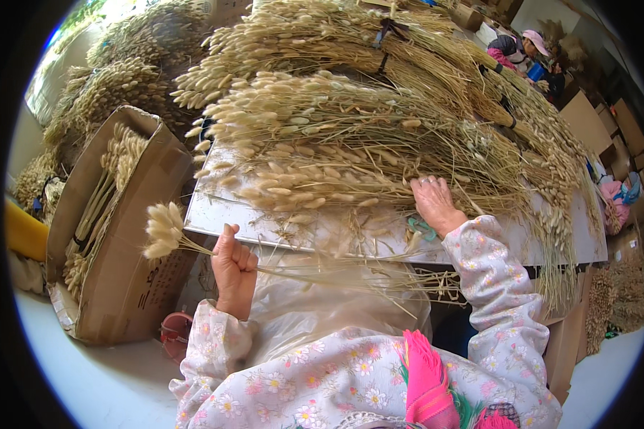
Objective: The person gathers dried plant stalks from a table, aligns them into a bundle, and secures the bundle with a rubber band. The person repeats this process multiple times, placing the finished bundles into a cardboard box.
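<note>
**Head view: dried grass sorted at a heaped tabletop**

Head camera looked down on a person in floral sleeves working at a pale tabletop point(215, 214) piled with dried bunny-tail grass. Furthest left, a yellow object point(23, 232) showed at the rim of the picture, too cut off to name. Next to it an open cardboard box point(122, 286) stood on the floor, tilted, with more grass stems lying inside it. A small reddish container point(174, 336) sat on the floor just beside the box's lower corner.

The left hand point(234, 266) was closed in a fist around a small bunch of stems point(166, 229), held below the tabletop's near edge; the fluffy heads pointed left and the thin stalks trailed off to the right, across the person's lap. A clear plastic sheet point(322, 300) covered the lap beneath them.

Over the tabletop lay the big heap of grass point(350, 136), heads to the left, stalks fanning right and spilling off the far side. The right hand point(433, 204) rested flat on this heap with fingers spread narrowly, pressing into the stalks; it gripped nothing that could be made out. A teal loop point(422, 229), perhaps a band, lay on the tabletop just beside the wrist.

At upper right another person in a pink cap point(535, 40) sat among cardboard boxes point(587, 121).
</note>
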A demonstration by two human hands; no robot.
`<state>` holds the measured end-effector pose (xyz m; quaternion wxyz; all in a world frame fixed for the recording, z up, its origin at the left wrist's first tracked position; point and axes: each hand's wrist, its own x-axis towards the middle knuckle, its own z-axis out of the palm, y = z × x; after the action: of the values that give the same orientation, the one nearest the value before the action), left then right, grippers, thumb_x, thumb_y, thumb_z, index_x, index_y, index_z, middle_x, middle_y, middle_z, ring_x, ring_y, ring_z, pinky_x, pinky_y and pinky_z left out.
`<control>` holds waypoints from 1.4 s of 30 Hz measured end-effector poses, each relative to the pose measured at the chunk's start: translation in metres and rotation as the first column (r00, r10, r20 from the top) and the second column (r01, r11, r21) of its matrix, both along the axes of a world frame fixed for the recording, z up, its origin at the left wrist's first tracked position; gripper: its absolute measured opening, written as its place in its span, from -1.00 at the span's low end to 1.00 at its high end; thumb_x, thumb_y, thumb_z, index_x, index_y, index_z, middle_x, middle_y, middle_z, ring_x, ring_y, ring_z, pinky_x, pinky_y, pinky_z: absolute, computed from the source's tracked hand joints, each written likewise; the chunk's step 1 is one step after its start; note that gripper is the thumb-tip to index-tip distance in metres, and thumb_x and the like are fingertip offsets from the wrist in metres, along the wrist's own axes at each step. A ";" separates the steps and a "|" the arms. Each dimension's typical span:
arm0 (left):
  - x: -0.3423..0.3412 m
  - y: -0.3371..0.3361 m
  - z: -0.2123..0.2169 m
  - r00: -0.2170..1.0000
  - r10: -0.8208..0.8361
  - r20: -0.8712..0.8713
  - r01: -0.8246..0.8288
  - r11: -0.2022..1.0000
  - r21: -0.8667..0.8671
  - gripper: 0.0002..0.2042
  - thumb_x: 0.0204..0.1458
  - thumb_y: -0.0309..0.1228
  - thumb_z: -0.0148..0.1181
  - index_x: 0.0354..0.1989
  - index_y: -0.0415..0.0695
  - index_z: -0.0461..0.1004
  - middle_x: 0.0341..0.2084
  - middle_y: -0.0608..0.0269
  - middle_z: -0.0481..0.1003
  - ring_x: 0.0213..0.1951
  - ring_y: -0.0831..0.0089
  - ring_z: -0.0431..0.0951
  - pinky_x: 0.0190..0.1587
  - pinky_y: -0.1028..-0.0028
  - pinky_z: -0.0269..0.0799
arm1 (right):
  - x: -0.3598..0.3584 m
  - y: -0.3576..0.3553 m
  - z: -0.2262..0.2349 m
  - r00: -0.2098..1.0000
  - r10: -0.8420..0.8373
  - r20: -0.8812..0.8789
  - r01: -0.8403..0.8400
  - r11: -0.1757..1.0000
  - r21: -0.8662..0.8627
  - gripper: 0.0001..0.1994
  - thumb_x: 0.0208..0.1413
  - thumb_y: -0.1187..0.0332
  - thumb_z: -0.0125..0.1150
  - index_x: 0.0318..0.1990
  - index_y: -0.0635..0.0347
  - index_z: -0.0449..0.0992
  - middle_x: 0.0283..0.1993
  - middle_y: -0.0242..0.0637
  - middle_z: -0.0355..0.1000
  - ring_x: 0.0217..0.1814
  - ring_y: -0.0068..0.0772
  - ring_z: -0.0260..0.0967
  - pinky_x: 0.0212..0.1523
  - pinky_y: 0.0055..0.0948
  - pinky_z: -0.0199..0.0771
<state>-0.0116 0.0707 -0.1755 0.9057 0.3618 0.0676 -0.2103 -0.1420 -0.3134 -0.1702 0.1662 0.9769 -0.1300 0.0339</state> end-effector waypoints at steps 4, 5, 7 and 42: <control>0.001 0.006 -0.001 1.000 0.015 -0.024 -0.016 1.000 -0.007 -0.81 0.15 -0.24 0.18 -0.28 -0.11 0.44 -0.80 0.59 -0.06 -0.77 0.72 -0.13 -0.70 0.60 -0.22 | 0.002 -0.027 0.004 0.986 0.104 0.133 -0.128 0.974 0.185 -0.88 -0.09 0.45 0.17 -0.33 0.10 0.48 -0.32 -0.24 0.47 -0.10 -0.13 0.37 -0.05 -0.14 0.33; 0.002 0.007 -0.002 1.000 0.003 -0.010 -0.003 1.000 -0.016 -0.81 0.15 -0.24 0.18 -0.28 -0.11 0.44 -0.80 0.59 -0.06 -0.77 0.72 -0.13 -0.70 0.60 -0.22 | 0.003 -0.035 0.013 0.983 0.109 0.149 -0.146 0.952 0.269 -0.85 -0.12 0.45 0.21 -0.33 0.09 0.48 -0.33 -0.24 0.46 -0.12 -0.11 0.36 -0.06 -0.15 0.34; 0.003 0.007 -0.004 1.000 0.005 -0.029 -0.006 1.000 -0.019 -0.82 0.15 -0.25 0.17 -0.28 -0.10 0.44 -0.80 0.59 -0.06 -0.77 0.72 -0.13 -0.70 0.60 -0.22 | 0.007 -0.047 0.034 0.978 0.141 0.152 -0.187 0.915 0.358 -0.87 -0.04 0.40 0.25 -0.31 0.11 0.47 -0.35 -0.24 0.44 -0.15 -0.07 0.34 -0.08 -0.15 0.36; 0.008 0.004 -0.009 0.997 0.011 -0.078 -0.007 0.999 0.052 -0.83 0.13 -0.23 0.19 -0.30 -0.03 0.42 -0.83 0.60 -0.06 -0.78 0.71 -0.14 -0.71 0.57 -0.21 | 0.096 -0.019 -0.007 0.995 0.049 -0.087 -0.021 0.955 0.295 -0.59 -0.16 0.29 0.34 -0.12 0.25 0.45 0.00 -0.01 0.37 0.13 0.02 0.29 0.05 0.05 0.29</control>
<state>-0.0034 0.0752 -0.1848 0.8935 0.3765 0.1102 -0.2184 -0.0461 -0.3319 -0.1770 0.0245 0.9934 -0.1084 -0.0286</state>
